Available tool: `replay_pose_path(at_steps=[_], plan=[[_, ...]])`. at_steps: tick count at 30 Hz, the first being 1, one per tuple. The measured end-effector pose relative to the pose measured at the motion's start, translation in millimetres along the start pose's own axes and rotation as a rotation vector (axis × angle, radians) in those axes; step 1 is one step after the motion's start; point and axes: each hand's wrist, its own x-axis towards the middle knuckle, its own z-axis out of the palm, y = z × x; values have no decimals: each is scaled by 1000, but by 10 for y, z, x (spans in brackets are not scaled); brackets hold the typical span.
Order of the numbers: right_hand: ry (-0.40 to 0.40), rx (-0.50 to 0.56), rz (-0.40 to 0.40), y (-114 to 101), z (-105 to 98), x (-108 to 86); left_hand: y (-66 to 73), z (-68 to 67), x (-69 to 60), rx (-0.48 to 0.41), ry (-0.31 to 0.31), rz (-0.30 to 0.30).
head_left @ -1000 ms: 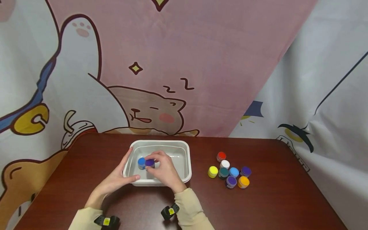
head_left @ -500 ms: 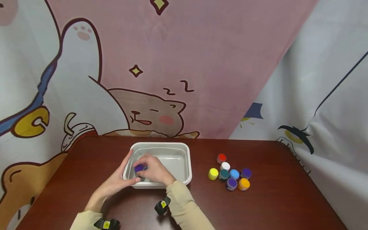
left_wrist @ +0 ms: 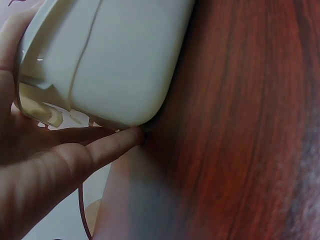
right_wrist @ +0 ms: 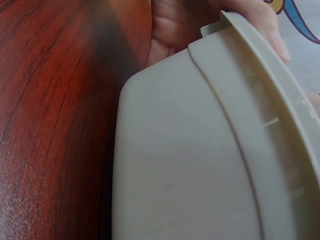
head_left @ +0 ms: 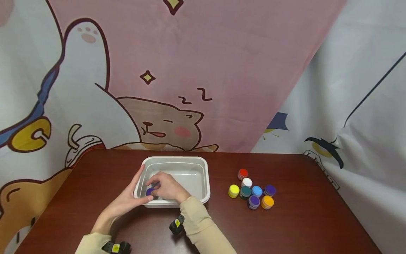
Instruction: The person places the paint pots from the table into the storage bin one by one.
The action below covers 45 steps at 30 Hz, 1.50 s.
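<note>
A pale grey plastic tub [head_left: 190, 169] stands on the table. My left hand [head_left: 125, 199] holds its left near corner; in the left wrist view the thumb lies over the rim and the fingers [left_wrist: 115, 147] press the outer wall. Inside the tub my right hand [head_left: 168, 187] pinches a small paint jar with a purple lid [head_left: 149, 191] near the left near corner. A bluish jar [head_left: 154, 184] shows in part beneath the right fingers. The right wrist view shows mostly the tub's outer wall [right_wrist: 170, 145], so the right fingertips are hidden there.
Right of the tub stand several paint jars: red [head_left: 242, 174], white [head_left: 246, 182], yellow [head_left: 233, 191], dark green [head_left: 245, 192], light blue [head_left: 257, 191], orange [head_left: 267, 202] and two purple [head_left: 253, 202]. A printed cloth [head_left: 228, 88] hangs behind the dark wooden table [head_left: 304, 204].
My right hand has moved left inside the tub with the purple-lidded jar, then the jar shifted slightly toward the near left corner. The left hand keeps its hold on the tub.
</note>
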Motion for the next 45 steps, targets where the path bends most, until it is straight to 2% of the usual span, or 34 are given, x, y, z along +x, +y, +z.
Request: replay_pose_path(at_steps=[7, 12, 18, 23, 29, 39, 45], plan=[[33, -18, 47, 9, 14, 7, -29, -3, 0, -16, -4, 11], [71, 9, 70, 15, -3, -23, -54, -12, 10, -8, -2, 12], [152, 76, 30, 5, -42, -63, -63, -8, 11, -1, 1, -8], [232, 182, -1, -26, -96, -121, -45, -3, 4, 6, 6, -15], [286, 272, -2, -79, -215, -232, -12, -8, -8, 8, 14, -50], [410, 233, -9, -112, -495, -497, -3, -1, -12, 23, 14, -79], [457, 205, -20, -80, -667, -677, 18, -5, 3, 41, 18, -65]])
